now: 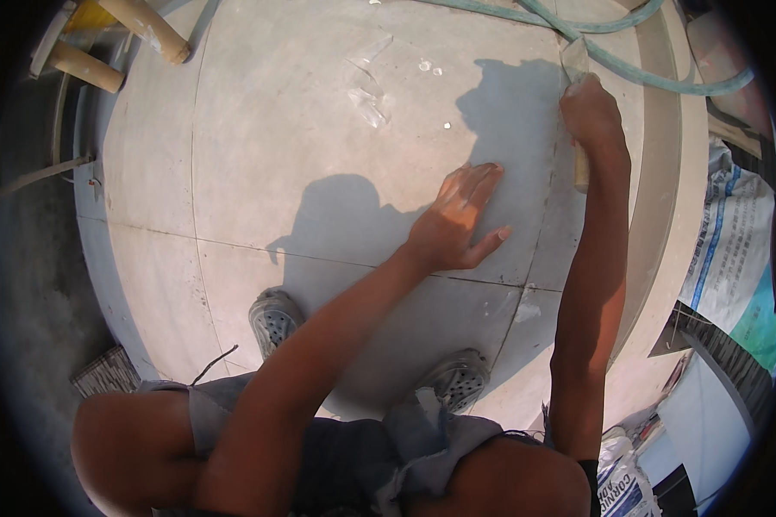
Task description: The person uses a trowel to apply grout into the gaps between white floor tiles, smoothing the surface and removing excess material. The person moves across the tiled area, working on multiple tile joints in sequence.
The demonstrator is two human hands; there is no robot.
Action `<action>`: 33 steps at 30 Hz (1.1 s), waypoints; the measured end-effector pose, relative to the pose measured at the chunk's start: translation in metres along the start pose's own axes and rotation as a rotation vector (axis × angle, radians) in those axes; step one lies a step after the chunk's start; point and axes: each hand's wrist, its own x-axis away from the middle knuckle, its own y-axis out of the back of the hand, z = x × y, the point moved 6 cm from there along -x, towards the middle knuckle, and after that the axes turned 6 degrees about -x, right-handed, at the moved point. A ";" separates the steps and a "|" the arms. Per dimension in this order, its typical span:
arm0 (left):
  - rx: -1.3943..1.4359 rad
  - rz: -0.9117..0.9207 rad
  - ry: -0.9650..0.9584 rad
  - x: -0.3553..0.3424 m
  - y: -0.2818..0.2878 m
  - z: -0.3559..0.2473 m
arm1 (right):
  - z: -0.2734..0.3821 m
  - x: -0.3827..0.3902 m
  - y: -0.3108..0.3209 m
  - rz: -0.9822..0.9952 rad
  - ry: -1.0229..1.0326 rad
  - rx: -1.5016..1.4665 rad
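Observation:
My right hand (591, 112) is wrapped round a scraper at the upper right, its metal blade (573, 56) pointing away from me beside a hose and its pale wooden handle (581, 172) showing below my fist. My left hand (457, 215) is open, fingers stretched out, low over the pale tiled floor (259, 172) to the lower left of the scraper; I cannot tell whether it rests on the tile. Crumpled clear plastic (369, 103) and small white bits (425, 65) lie farther up the floor.
A green hose (698, 86) curves across the top right. Tan cylinders (147, 30) stand out at the upper left, near a stick (43, 172). White sacks (716, 233) and a pale board (707, 405) lie along the right edge. My grey shoes (272, 319) are below.

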 end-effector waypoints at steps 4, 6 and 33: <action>0.027 -0.023 -0.028 -0.001 0.001 -0.002 | -0.005 0.000 0.000 -0.037 0.005 -0.050; 0.006 -0.039 -0.031 -0.001 0.002 -0.002 | 0.000 -0.003 0.001 -0.022 0.037 -0.041; 0.047 -0.073 0.002 -0.004 0.003 0.006 | -0.049 0.247 -0.017 0.221 -0.205 -0.077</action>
